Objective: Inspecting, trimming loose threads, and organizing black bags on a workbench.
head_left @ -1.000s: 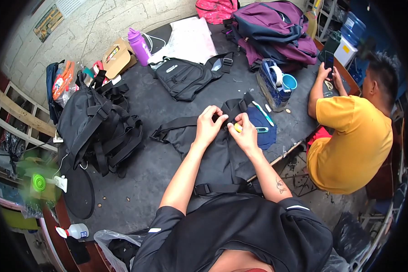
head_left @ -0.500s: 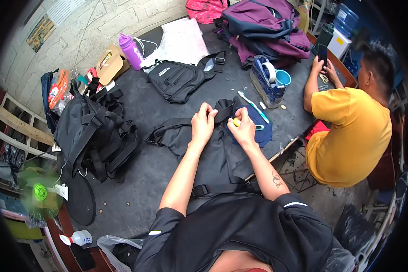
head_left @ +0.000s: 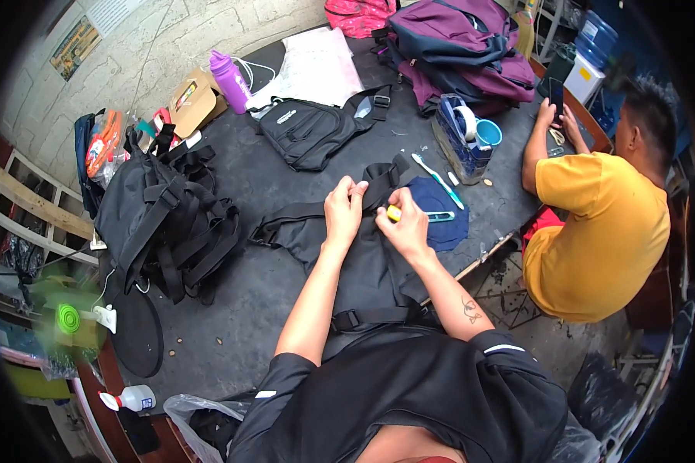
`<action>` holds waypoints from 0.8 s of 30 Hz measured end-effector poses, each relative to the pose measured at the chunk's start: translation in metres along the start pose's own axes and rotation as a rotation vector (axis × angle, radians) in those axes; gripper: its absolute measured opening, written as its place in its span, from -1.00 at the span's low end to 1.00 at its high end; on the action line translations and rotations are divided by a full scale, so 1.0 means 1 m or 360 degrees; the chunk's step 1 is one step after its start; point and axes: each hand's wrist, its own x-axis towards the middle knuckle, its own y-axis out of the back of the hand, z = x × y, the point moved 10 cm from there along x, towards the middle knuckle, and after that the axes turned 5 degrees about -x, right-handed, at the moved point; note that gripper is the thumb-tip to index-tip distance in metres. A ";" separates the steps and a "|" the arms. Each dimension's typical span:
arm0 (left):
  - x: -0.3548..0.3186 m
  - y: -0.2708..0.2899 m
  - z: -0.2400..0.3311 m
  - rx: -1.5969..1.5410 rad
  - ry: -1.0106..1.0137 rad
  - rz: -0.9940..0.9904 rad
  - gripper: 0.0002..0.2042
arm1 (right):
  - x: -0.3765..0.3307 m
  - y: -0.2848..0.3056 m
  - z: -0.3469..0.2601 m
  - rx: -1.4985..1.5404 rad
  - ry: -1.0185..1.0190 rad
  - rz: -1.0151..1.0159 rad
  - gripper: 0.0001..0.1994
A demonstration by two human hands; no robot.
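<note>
Black fabric of a flat bag (head_left: 347,255) lies in the middle of the dark table (head_left: 262,193), with its near end at the table edge close to the person. The left hand (head_left: 344,204) pinches a fold of this fabric near a wide strap (head_left: 382,181), fingers closed. The right hand (head_left: 405,228) is closed around a small yellow tool (head_left: 394,214), perhaps a cutter, though too little of it shows to be sure; it rests on the bag just beside a blue cloth (head_left: 440,224). A bulky black backpack (head_left: 166,224) stands well apart on the left and a black sling bag (head_left: 313,131) further back, so bare table stays open between them. A seated person in a yellow shirt (head_left: 602,231) is close to the right edge. Compared with a second ago, both hands hold almost the same place and grip; only the view has shifted a little.
</note>
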 end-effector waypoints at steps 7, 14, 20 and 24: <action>-0.003 -0.001 -0.003 -0.0072 0.0028 0.0038 -0.62 | 0.012 0.002 0.027 -0.0070 -0.0131 0.0035 -0.70; 0.002 0.003 -0.001 -0.0203 -0.0058 0.0037 -0.64 | 0.011 -0.008 0.019 0.0244 -0.0092 -0.0110 -0.69; 0.007 -0.001 -0.020 -0.0339 0.0184 -0.0071 -0.64 | -0.007 -0.009 -0.024 0.0031 0.0239 -0.0159 -0.71; 0.006 -0.004 -0.026 -0.0385 0.0268 -0.0102 -0.63 | -0.004 -0.004 -0.027 -0.0018 0.0203 -0.0058 -0.71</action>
